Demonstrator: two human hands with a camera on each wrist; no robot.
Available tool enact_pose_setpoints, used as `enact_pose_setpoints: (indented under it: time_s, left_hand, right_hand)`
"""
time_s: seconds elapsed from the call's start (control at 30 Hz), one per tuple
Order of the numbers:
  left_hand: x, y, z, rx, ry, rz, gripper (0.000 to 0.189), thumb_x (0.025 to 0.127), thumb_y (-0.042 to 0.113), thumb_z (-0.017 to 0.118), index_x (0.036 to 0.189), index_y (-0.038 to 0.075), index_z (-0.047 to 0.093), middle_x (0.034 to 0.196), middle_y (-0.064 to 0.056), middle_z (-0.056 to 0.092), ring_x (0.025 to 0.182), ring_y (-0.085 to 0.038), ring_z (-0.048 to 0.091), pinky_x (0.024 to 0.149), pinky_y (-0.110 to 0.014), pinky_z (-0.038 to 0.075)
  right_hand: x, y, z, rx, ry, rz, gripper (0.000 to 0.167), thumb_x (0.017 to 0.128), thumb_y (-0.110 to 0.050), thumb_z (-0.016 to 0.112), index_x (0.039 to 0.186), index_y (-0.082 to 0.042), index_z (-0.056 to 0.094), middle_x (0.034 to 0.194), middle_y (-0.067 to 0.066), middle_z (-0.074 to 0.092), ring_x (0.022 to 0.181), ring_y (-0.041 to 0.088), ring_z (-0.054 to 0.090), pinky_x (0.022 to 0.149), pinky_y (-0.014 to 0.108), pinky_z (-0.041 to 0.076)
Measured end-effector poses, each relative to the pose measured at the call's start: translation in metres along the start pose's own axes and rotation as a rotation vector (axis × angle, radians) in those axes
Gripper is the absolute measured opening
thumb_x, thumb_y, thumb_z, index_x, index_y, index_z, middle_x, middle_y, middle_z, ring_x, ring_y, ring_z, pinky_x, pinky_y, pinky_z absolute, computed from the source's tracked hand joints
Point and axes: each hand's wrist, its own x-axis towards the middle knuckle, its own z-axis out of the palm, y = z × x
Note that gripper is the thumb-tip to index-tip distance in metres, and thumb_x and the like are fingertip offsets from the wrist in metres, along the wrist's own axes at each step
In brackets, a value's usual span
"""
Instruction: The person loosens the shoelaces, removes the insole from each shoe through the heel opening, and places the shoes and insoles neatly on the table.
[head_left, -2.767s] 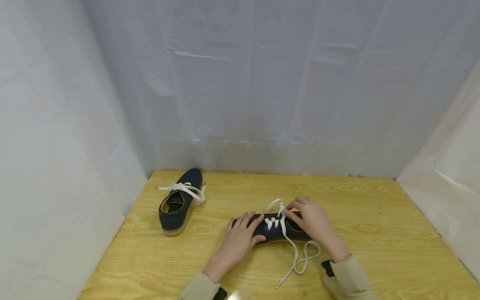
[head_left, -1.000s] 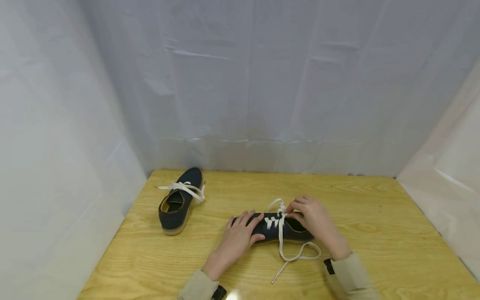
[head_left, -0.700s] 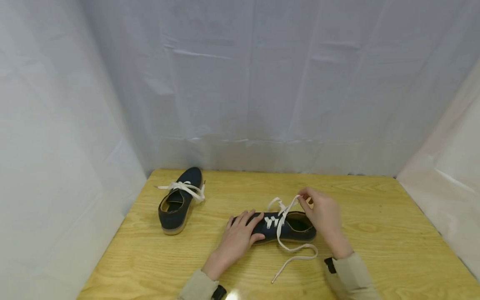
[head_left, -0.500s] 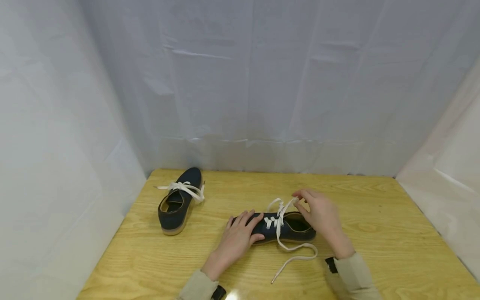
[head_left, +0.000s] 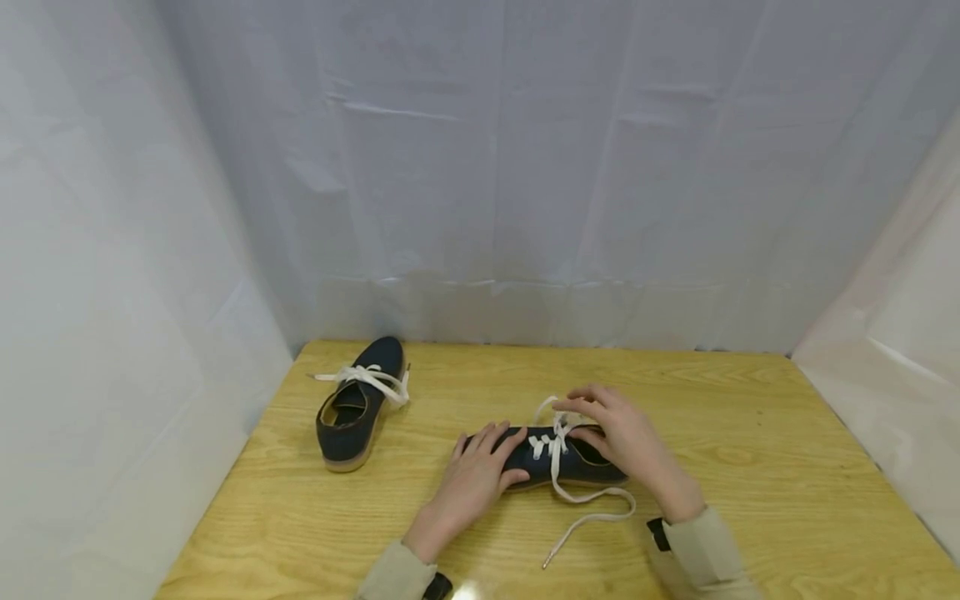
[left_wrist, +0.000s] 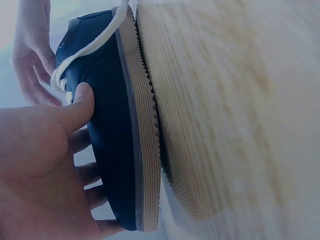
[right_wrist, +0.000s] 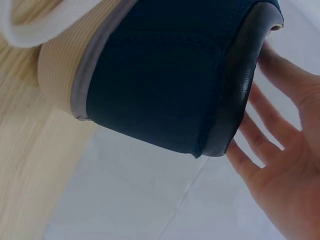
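Observation:
A navy lace-up shoe [head_left: 596, 472] lies sideways on the table, toe to the left. My left hand [head_left: 467, 493] holds its toe end; in the left wrist view the thumb presses the near side of the shoe [left_wrist: 112, 145] and the fingers reach over the top. My right hand [head_left: 628, 440] hovers over the shoe's opening by the knotted white shoelace [head_left: 556, 467], thumb and fingers apart. The right wrist view shows those fingers spread beyond the shoe's heel [right_wrist: 155, 95]; their tips are hidden there. One lace end trails onto the table in front.
Another navy shoe [head_left: 348, 442] stands at the back left, toe away, its white laces tied in a bow. The wooden table [head_left: 750, 467] carries both shoes. White sheeting [head_left: 487, 167] hangs behind the table and along both sides.
My right hand pulled a lace strand up and to the right, then let it go and came back left over the knot. The trailing lace end shifted slightly. My left hand stayed on the toe.

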Motion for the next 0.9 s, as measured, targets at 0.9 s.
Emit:
enact_pose_setpoints:
  time_s: [0.9]
  left_hand:
    - [0.0, -0.001, 0.002, -0.004, 0.026, 0.005, 0.06, 0.1, 0.045, 0.056, 0.154, 0.022, 0.046, 0.159, -0.012, 0.04, 0.147, -0.036, 0.035, 0.115, -0.065, 0.028]
  right_hand:
    - [-0.001, 0.004, -0.015, -0.188, 0.319, 0.385, 0.013, 0.082, -0.006, 0.083, 0.091, -0.006, 0.073, 0.076, 0.008, 0.073, 0.062, 0.023, 0.067, 0.047, 0.035, 0.047]
